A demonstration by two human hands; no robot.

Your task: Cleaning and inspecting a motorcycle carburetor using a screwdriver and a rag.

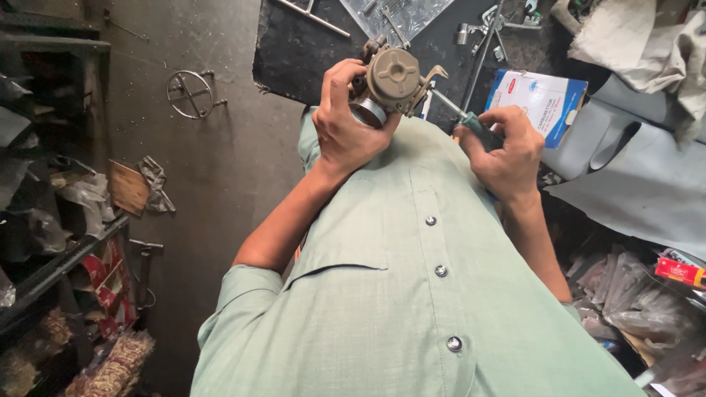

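Above the green shirt point(412, 294), at 12 o'clock, the left hand point(346, 121) grips a tan carburetor point(393, 81); at 2 o'clock the right hand point(504, 151) clasps a screwdriver point(460, 114), its tip meeting the carburetor.

Upper centre of frame: tan-grey cast-metal carburettor body point(393, 79) with round cap, clasped from the left side by the left hand point(346, 125). Right of centre: right hand point(504, 151) closed around a green-handled screwdriver point(460, 114), its shaft angled up-left, the tip meeting the carburettor body. Behind, upper right: white-and-blue cardboard box point(544, 103) lying on dark table point(294, 51). Upper left: round wire ring point(191, 93) on grey floor. Lower frame: pale green buttoned shirt point(412, 294).
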